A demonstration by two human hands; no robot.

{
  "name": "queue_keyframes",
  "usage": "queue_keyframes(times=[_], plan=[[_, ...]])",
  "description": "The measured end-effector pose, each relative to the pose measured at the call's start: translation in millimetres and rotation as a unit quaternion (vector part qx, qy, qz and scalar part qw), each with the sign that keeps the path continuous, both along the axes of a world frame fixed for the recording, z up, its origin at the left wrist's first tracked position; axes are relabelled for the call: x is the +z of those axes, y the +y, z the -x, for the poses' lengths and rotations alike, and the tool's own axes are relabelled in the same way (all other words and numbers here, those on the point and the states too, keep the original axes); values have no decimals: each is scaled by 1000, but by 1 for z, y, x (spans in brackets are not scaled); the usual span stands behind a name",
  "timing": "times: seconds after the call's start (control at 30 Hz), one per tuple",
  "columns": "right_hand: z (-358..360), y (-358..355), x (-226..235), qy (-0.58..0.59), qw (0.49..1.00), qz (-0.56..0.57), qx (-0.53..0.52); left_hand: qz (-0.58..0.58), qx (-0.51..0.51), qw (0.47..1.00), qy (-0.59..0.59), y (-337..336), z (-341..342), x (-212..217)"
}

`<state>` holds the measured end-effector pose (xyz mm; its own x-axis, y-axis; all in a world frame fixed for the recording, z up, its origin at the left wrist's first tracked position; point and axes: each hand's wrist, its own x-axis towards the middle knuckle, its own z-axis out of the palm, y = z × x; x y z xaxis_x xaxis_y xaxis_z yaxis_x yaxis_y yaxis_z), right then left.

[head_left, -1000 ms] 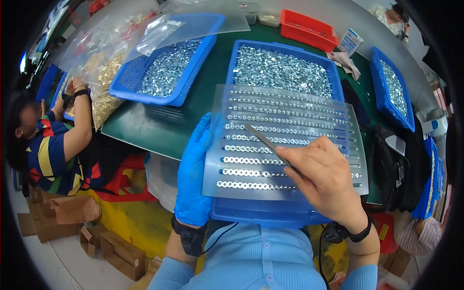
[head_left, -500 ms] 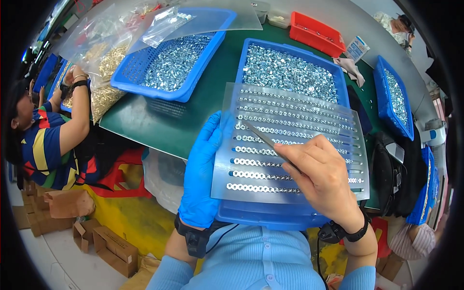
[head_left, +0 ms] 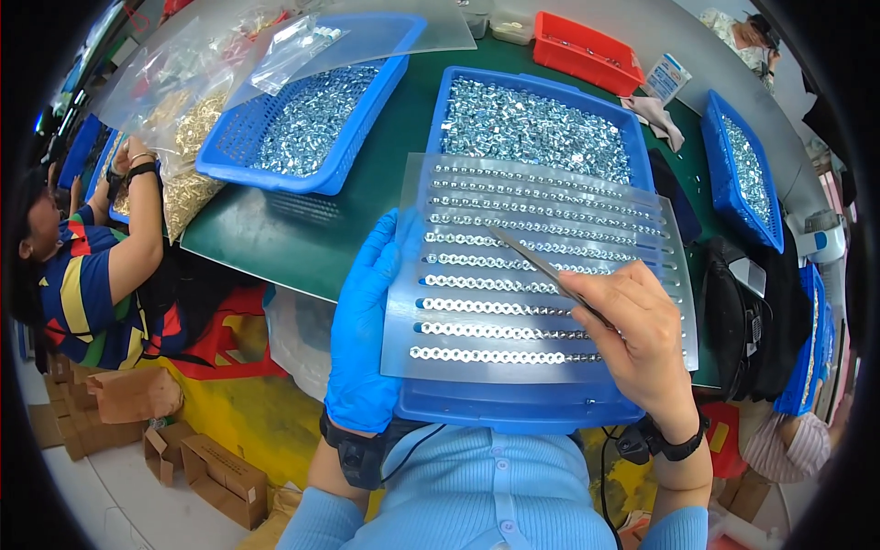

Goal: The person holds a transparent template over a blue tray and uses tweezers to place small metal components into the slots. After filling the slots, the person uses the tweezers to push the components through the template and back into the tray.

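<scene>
A translucent plate [head_left: 477, 370] with rows of small shiny metal nuts [head_left: 486, 356] set in long slots lies tilted before me. My left hand [head_left: 362, 330], in a blue glove, grips the plate's left edge; some of its fingers are hidden behind it. Bare, my right hand [head_left: 632, 335] pinches thin metal tweezers [head_left: 541, 264] over the right half. Their tip points up and left, close to the middle rows; whether it touches a nut I cannot tell. Beneath the plate is a blue tray [head_left: 522, 408], its far part heaped with loose nuts [head_left: 532, 128].
Left on the green table [head_left: 266, 247] stands a blue basket [head_left: 321, 179] of metal pieces, beside a clear bag of brass-coloured parts [head_left: 191, 197]. A red bin [head_left: 587, 55] and another blue basket [head_left: 733, 174] are farther off. A co-worker [head_left: 119, 266] sits at the left.
The plate and my left hand appear slightly farther left. The tweezers' tip has shifted right along the rows, and my right hand has moved a little right with them.
</scene>
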<state>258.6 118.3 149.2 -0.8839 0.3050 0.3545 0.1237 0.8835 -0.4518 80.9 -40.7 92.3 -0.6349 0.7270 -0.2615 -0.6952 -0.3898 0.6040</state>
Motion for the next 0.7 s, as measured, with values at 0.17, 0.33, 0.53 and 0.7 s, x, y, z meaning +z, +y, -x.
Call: queue_keyframes(times=[0.17,0.33,0.53,0.7], plan=[[-10,4,0,-7,1000,5,-13,17,4,1000,17,0,2,-8],[-17,8,-1,-2,1000,3,-20,26,9,999,40,-1,0,-6],[-28,15,-4,3,1000,4,-25,28,15,999,43,-1,2,-11],[-39,20,-6,5,999,16,-39,43,12,998,54,0,2,-8]])
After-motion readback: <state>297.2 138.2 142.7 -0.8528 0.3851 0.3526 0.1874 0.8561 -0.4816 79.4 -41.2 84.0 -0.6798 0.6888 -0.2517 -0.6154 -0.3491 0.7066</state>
